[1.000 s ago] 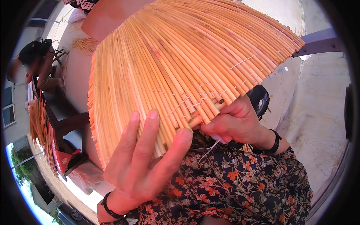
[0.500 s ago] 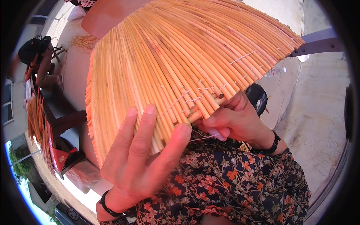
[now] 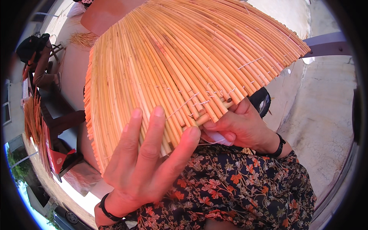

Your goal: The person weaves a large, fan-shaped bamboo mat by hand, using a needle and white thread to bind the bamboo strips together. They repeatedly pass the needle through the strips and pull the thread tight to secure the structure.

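A fan-shaped mat of tan reed sticks [image 3: 168, 69], stitched with white thread [image 3: 251, 62], spreads before me. My left hand [image 3: 149, 153] lies on its lower left part, fingers spread over the reeds, thumb tip by the cut ends. Closed round the mat's lower right edge is my right hand [image 3: 241, 124], near a thin crosswise rod [image 3: 203, 119] under the stick ends. A smooth whitish piece [image 3: 219, 137] shows below the right thumb, partly hidden by the fingers. Loose white thread [image 3: 209, 143] runs beside it toward the left thumb. The mat's underside is hidden.
A brown tabletop [image 3: 109, 15] stands beyond the mat. At left, a bundle of reeds [image 3: 34, 126] lies on a dark wooden bench [image 3: 63, 124], with a seated person [image 3: 42, 65] behind it. A purple-grey curved bar [image 3: 329, 44] is at right. Loose straw [image 3: 82, 38] lies on the floor.
The mat's lower edge and both hands shift slightly in the picture, while the background slides a little left. Each hand keeps its place on the mat.
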The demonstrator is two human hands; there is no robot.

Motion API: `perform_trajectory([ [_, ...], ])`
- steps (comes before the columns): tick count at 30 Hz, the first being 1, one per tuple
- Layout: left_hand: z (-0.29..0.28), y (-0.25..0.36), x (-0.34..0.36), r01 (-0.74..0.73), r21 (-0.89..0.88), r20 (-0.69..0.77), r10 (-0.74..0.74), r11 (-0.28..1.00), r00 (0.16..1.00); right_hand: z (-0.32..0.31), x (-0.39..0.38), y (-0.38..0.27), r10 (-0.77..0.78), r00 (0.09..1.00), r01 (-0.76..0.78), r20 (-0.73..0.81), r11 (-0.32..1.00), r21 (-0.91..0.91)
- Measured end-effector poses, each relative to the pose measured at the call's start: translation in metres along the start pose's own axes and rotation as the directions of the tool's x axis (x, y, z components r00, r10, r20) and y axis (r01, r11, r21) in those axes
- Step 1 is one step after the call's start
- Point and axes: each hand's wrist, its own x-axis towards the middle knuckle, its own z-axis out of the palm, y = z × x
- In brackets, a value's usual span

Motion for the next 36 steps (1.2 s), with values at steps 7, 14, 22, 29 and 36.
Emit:
perform_trajectory([
  [7, -0.005, -0.001, -0.005, 0.011, 0.007, -0.001, -0.011, 1.000, 1.000, -0.005, 0.004, 0.003, -0.065, 0.990, 0.075, 0.122, 0.994, -0.080],
  [14, -0.019, -0.034, -0.007, 0.098, -0.066, -0.210, -0.110, 0.993, 0.972, -0.032, 0.009, 0.028, -0.110, 0.988, 0.148, 0.109, 0.880, -0.451],
  [22, -0.065, -0.064, 0.011, 0.389, -0.338, -0.402, -0.505, 0.857, 0.764, 0.034, 0.043, -0.034, -0.683, 0.637, 0.768, 0.356, 0.525, -0.367],
  [29, -0.090, -0.063, 0.013, 0.423, -0.508, -0.338, -0.626, 0.750, 0.703, 0.101, 0.083, -0.069, -0.774, 0.458, 0.889, 0.437, 0.413, -0.198],
  [36, -0.098, -0.058, 0.010, 0.429, -0.508, -0.362, -0.637, 0.747, 0.680, 0.111, 0.085, -0.069, -0.738, 0.533, 0.846, 0.414, 0.466, -0.259],
])
